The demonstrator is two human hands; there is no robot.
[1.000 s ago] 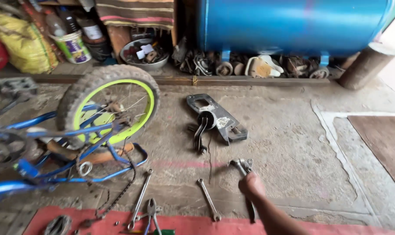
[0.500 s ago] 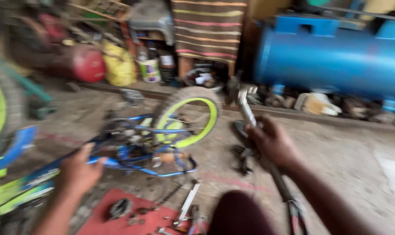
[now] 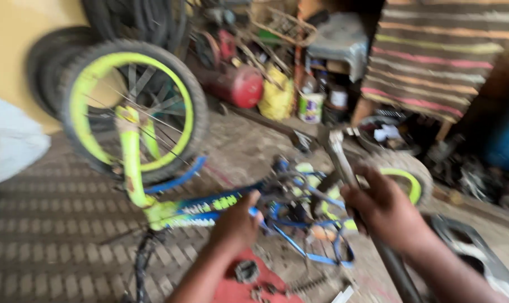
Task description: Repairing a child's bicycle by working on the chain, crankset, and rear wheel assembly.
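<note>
1. A cluttered workshop is lying around: a dirty concrete floor [image 3: 58, 224], a yellow wall, and shelves with tins and a red tank [image 3: 240, 85] at the back.
2. A small blue bike [image 3: 221, 203] is lying on its side on the floor, its front wheel [image 3: 134, 109] with the lime rim standing up at the left and the rear wheel [image 3: 403, 177] lying low at the right.
3. Compared with a second ago, the view is now turning to the left and the wrench [image 3: 344, 168] is no longer lying on the floor: the right hand [image 3: 386, 210] is gripping its long handle, with the head held up over the middle of the bike.
4. The left hand [image 3: 237, 221], which half a second ago was only reaching, is now closing on the blue frame, near the crank.
5. So, in my judgement, both hands are now being at the bike, one steadying and one bringing the tool.
6. A red mat [image 3: 243, 286] with small parts is lying under the left arm.
7. A grey plastic stool [image 3: 338, 50], a striped cloth [image 3: 434, 56] and spare tyres are standing behind; the picture is blurred, so small details I cannot tell.
</note>
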